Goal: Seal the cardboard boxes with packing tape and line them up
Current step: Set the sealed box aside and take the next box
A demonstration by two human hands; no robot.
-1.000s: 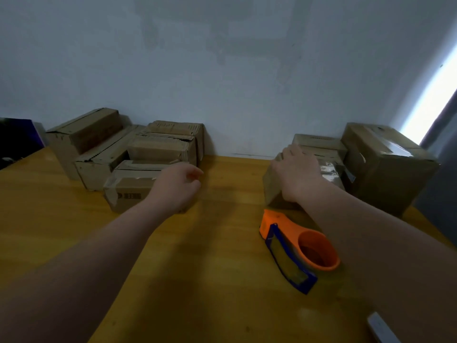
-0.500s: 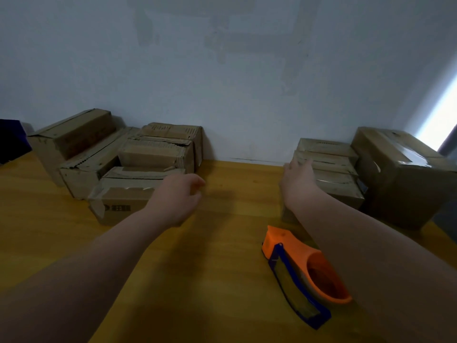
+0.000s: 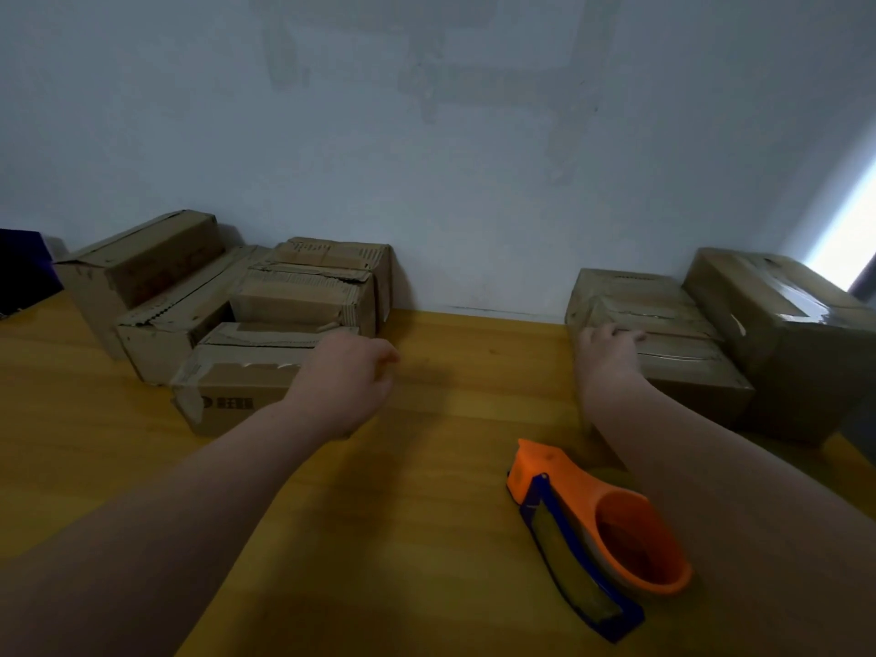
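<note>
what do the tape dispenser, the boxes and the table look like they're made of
Tape dispenser: probably moulded plastic, smooth orange body, blue frame.
Front left box: matt brown corrugated cardboard, with glossy clear tape on its corner; box behind it shows fluted edges.
Table: looks like wood or veneer, yellow with grain lines and a slight sheen.

Beyond the orange-and-blue plastic tape dispenser [image 3: 611,523], the right hand [image 3: 609,355] rests on a taped brown cardboard box [image 3: 692,381]; the left hand [image 3: 348,379] hovers, loosely curled.

Left hand [image 3: 341,381] and right hand [image 3: 609,353]: 2 bare hands. Forearms uncovered down to frame edge at 7 and 4 o'clock.
</note>
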